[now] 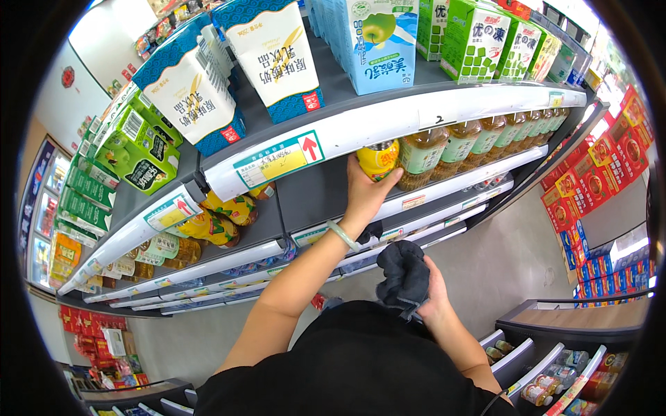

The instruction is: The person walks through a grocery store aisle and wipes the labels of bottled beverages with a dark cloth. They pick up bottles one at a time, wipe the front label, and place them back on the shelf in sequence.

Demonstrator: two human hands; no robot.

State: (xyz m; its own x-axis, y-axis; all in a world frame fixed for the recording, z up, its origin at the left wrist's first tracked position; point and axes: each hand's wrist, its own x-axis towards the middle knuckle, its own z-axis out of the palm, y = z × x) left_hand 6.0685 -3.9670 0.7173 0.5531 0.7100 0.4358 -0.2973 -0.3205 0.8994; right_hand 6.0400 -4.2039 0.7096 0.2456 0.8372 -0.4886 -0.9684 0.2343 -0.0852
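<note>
My left hand point(364, 195), a pale green bangle on its wrist, grips a yellow-labelled drink bottle point(379, 160) on the shelf just below the top one. The bottle's top is hidden by the white shelf edge. To its right, bottles with pale green labels point(422, 151) stand in a row, the nearest close to my thumb. A bare stretch of dark shelf point(317, 192) shows to the left of my hand. In front of my body, my right hand point(434, 291) holds a crumpled black cloth point(403, 275), apart from the shelves.
Drink cartons point(270, 57) line the top shelf above my left hand. A white price-label rail point(359, 151) runs along its edge. More yellow-labelled bottles point(213, 223) stand at left. Another shelf unit point(546, 359) is behind me at right, and stacked red boxes point(598, 166) stand beyond the aisle floor point(499, 260).
</note>
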